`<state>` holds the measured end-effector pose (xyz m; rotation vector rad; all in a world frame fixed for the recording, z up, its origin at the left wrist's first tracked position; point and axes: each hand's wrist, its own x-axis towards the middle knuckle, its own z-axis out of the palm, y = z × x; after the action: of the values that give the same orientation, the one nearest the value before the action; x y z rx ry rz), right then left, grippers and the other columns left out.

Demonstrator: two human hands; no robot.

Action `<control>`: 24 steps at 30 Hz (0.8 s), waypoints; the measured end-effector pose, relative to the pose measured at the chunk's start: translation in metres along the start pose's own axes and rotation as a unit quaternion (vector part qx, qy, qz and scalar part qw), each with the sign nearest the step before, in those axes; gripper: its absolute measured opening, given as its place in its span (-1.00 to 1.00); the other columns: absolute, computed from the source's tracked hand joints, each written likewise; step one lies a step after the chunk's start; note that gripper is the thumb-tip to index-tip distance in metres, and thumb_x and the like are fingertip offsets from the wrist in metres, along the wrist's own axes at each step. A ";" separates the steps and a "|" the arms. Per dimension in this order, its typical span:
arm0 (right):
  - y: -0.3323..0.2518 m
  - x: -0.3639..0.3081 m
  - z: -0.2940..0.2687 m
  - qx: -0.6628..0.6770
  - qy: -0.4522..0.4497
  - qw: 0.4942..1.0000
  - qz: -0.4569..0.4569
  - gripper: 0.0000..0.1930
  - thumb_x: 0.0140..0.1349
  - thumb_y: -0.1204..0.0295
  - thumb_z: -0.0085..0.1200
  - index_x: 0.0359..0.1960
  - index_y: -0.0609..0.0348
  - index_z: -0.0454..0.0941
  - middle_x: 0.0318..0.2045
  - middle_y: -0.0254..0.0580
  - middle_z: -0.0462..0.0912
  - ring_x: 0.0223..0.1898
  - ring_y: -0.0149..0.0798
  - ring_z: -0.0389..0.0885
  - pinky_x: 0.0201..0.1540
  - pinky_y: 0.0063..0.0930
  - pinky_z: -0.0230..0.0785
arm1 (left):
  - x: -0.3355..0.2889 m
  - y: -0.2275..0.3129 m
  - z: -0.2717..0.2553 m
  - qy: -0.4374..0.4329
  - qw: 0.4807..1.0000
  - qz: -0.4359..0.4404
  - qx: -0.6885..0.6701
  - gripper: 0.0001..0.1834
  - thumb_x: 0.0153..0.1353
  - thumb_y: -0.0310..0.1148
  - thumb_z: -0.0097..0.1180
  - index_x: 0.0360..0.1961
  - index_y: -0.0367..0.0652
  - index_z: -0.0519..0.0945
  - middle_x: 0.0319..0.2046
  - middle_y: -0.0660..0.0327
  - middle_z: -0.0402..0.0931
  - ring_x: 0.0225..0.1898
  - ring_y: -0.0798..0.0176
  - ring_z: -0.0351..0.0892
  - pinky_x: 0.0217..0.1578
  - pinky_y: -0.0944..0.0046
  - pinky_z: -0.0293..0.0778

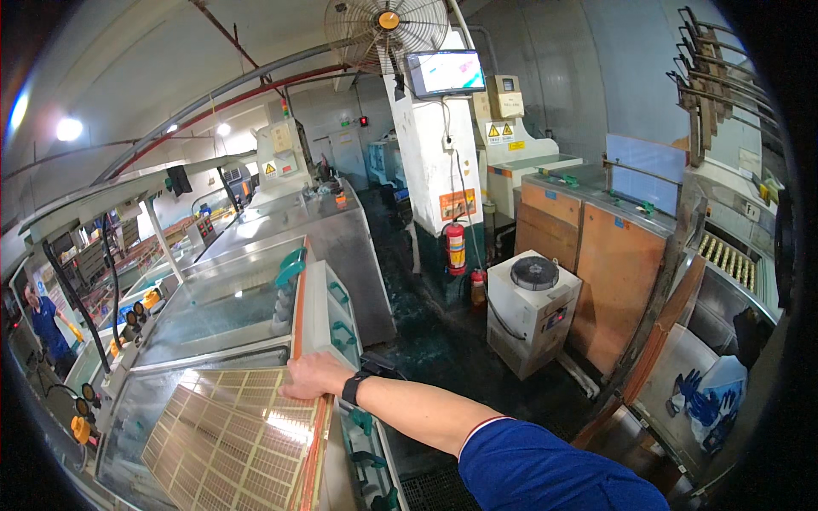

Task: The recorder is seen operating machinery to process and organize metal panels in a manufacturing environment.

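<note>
Fingers [294,387] on gridded panel [230,439] edge

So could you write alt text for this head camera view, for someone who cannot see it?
A person's right hand, with a black wristband, rests on the top edge of a large gridded yellow panel tilted over a glass-topped metal machine in a factory. A white boxy fan unit and red fire extinguisher stand on the dark floor behind.

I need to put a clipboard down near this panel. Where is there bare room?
The flat steel machine top beyond the green handles looks bare. The glass cover left of them is also free. Near the right hand it is crowded: the gridded panel fills the tray.
</note>
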<state>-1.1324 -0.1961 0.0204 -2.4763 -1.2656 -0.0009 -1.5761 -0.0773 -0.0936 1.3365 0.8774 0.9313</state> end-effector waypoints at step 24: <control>0.001 -0.004 -0.003 0.005 0.000 1.000 -0.008 -0.33 0.23 -0.18 -0.02 -0.13 0.32 0.61 -0.21 0.16 0.70 -0.13 0.13 0.68 -0.06 -0.05 0.49 | 0.011 -0.031 -0.015 0.004 0.996 0.033 -0.079 -0.20 -0.03 -0.74 0.19 0.30 -0.47 0.21 0.28 -0.20 0.28 0.33 -0.08 0.29 0.38 0.02 0.21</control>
<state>-1.1330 -0.2007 0.0227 -2.4577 -1.2829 0.0025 -1.5845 -0.0620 -0.1254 1.2320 0.7535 1.0362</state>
